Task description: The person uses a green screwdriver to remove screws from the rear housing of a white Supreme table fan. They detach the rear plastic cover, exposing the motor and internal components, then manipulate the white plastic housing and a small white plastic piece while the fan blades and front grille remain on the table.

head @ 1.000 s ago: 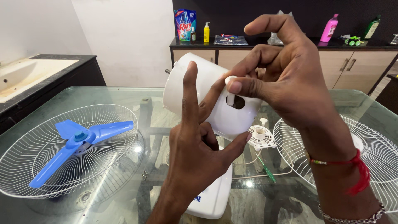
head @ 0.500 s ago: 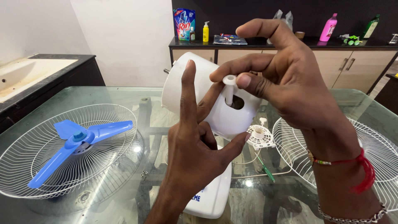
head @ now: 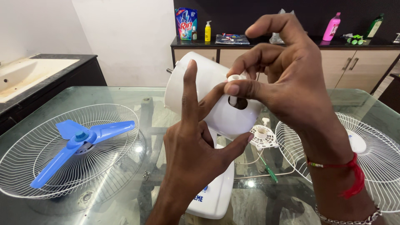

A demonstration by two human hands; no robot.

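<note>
A white fan motor housing (head: 196, 83) stands tilted on its white stand (head: 214, 187) at the middle of the glass table (head: 125, 93). My left hand (head: 196, 154) steadies the housing from the front, index finger raised against its shell, thumb spread. My right hand (head: 283, 75) pinches a small white knob pin (head: 233, 79) between thumb and fingers. The pin's shaft sits in the dark hole (head: 239, 103) on the housing's back.
A wire fan guard (head: 62, 175) with a blue three-blade propeller (head: 79, 143) lies at the left. A second white guard (head: 375, 166) lies at the right. A small white plastic ring part (head: 263, 137) and a green screwdriver (head: 268, 171) rest behind the stand. A cabinet with bottles stands behind.
The knob pin, lifted clear above the hole half a second ago, has gone back down into the housing with my right hand. My left hand has held still.
</note>
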